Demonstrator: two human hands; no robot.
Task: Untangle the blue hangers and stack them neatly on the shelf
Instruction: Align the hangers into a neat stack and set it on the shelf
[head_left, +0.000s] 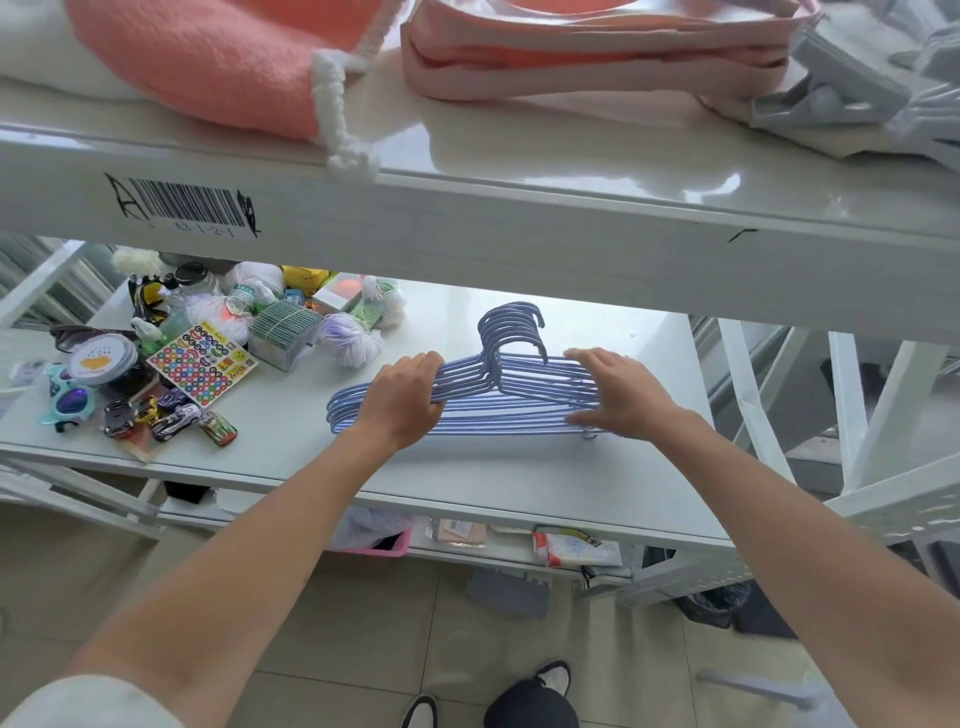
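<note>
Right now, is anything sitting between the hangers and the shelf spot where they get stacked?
Nothing visible does. The blue hangers already lie on the shelf, with the left hand gripping one side and the right hand spread over the other. The pile of small items sits apart, to the left.

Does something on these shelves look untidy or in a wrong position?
The blue hangers lie nearly aligned, hooks nested, held by the left hand and right hand. What looks untidy is the heap of toy cars, sticker sheet and sunglasses, jumbled left of them.
</note>
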